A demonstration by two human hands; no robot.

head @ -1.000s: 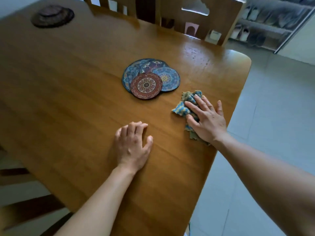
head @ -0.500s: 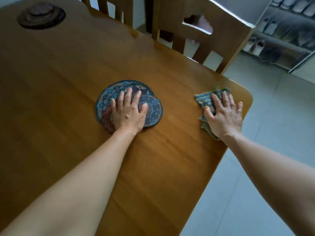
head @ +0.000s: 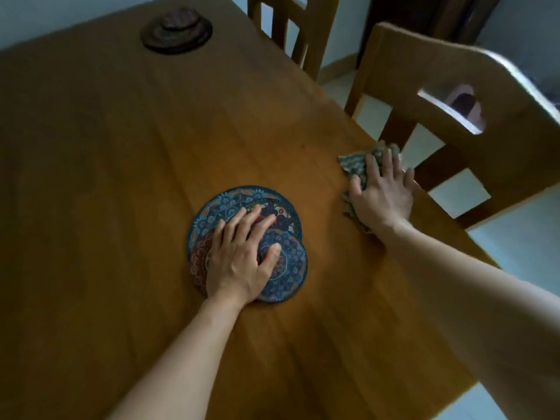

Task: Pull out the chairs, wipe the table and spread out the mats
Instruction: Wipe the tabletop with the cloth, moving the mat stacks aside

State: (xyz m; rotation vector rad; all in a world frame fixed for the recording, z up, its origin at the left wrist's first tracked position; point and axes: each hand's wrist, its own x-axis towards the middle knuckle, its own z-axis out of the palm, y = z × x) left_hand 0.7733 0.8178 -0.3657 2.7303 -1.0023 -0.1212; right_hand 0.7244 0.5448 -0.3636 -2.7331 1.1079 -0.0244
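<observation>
A stack of round patterned mats (head: 224, 207), blue ones and a red one, lies on the wooden table (head: 121, 177). My left hand (head: 242, 259) rests flat on top of the stack with fingers spread. At the table's right edge my right hand (head: 381, 192) presses flat on a blue and yellow cloth (head: 354, 165). A wooden chair (head: 454, 116) stands just beyond that edge, its back close to my right hand.
A dark stack of round woven mats (head: 177, 31) sits at the far left of the table. A second chair (head: 297, 28) stands at the far side. Pale tiled floor (head: 515, 237) lies to the right.
My left hand moved from the bare table onto the mat stack and stays there. My right hand slid the cloth away from me along the table's right edge, toward the chair.
</observation>
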